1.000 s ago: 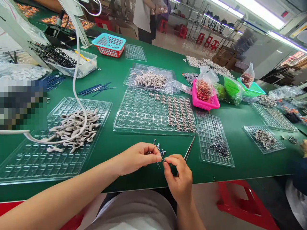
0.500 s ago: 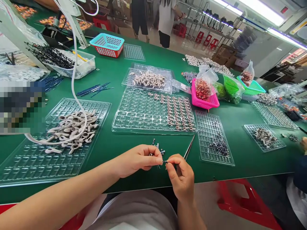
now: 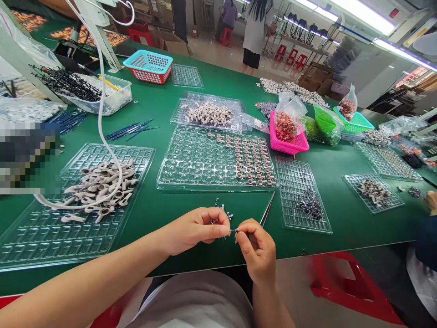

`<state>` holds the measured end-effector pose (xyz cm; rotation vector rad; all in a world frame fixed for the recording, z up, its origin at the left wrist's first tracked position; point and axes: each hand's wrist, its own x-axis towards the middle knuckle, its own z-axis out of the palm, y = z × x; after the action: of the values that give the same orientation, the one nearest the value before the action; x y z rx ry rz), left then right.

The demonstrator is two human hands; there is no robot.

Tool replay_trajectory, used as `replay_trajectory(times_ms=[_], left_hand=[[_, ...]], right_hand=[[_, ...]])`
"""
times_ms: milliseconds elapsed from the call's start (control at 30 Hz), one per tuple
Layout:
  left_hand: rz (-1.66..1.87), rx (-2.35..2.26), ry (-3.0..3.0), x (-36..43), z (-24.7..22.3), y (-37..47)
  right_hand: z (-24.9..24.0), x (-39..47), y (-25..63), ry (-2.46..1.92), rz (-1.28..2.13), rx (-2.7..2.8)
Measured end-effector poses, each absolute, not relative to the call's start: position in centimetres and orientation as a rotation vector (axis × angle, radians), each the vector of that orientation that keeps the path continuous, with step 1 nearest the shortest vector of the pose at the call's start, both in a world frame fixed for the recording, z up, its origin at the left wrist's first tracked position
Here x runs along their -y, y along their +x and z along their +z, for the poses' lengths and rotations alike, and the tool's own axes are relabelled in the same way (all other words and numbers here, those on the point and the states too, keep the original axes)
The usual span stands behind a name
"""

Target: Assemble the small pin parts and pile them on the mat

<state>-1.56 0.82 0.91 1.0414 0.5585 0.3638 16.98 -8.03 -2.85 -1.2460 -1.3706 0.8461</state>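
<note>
Green bench (image 3: pixel 146 100), both bare hands working near its front edge. Left hand (image 3: pixel 196 230): thumb and forefinger pinched on one end of a small dark part (image 3: pixel 234 231). Right hand (image 3: pixel 257 250): thumb and forefinger closed on the other end, so the part sits in the narrow gap between the two sets of fingertips. Too small to read its shape. Metal tweezers (image 3: pixel 267 210) stick out past the right hand, tips away from the body; lower end hidden, can't tell if that hand grips them. Loose little dark pieces (image 3: pixel 222 213) lie on the bench just beyond the left fingers, partly covered by them. Straight ahead: big clear tray (image 3: pixel 191 159), ring-headed parts (image 3: pixel 256 159) seated at its right side and part of its far row, other pockets unfilled. Behind it, off-white pieces (image 3: pixel 210 114) heaped on more clear trays. Left: pocketed tray (image 3: pixel 51 241) with a pile of beige parts (image 3: pixel 105 182), white cable (image 3: pixel 100 114) looping over it. Right: smaller tray (image 3: pixel 285 191) carrying dark bits (image 3: pixel 310 205), pink basket (image 3: pixel 287 145) beyond it with a bag of reddish rings (image 3: pixel 286 125). Co-worker's hand (image 3: pixel 432 202) at far right edge.
</note>
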Motion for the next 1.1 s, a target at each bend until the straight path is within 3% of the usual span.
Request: replay_trajectory(times_ms=[567, 1100], left_hand=[[0.435, -0.73, 0.702, -0.8, 2.0, -1.5], [0.521, -0.772, 1.074, -0.2, 0.7, -1.1]], right_hand=[[-4.1, 8.3, 16.9, -1.362, 0.697, 1.269], [-4.0, 8.4, 16.5, -1.413, 0.526, 1.344]])
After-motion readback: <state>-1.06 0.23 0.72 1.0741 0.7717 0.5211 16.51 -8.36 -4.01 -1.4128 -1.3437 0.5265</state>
